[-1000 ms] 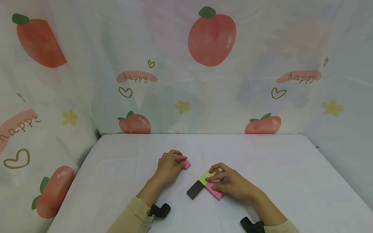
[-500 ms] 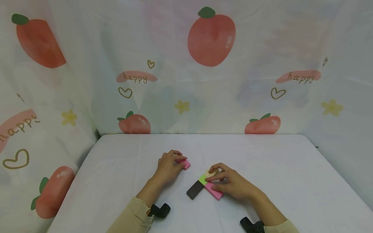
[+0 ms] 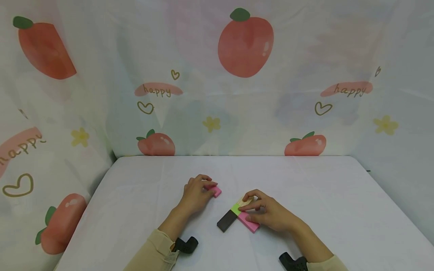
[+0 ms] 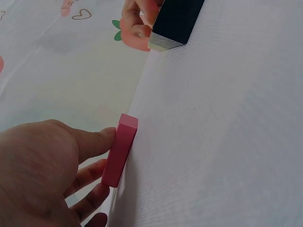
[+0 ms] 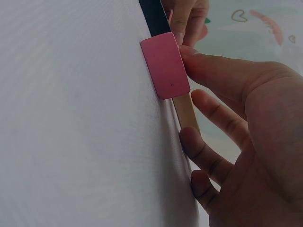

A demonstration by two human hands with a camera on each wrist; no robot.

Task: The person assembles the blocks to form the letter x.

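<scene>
In the head view, my left hand point(image 3: 196, 194) pinches a small pink block point(image 3: 216, 191) between thumb and fingers. The left wrist view shows this pink block point(image 4: 120, 151) low on the white cloth, with the thumb on one side. My right hand point(image 3: 271, 210) lies over a group of touching blocks, its fingers spread and slightly bent. Its thumb touches a second pink block point(image 3: 250, 223). The index fingertip is at a lime-green block point(image 3: 235, 208), and the middle fingertip meets a pale wooden block point(image 3: 241, 202). A black block point(image 3: 226, 221) extends toward the front left.
White cloth covers the table point(image 3: 305, 177). Behind and to the left hangs a fabric backdrop point(image 3: 193, 49) printed with peaches, hearts and "happy". A black wrist device sits on the left wrist point(image 3: 187, 245) and another on the right wrist point(image 3: 293, 261).
</scene>
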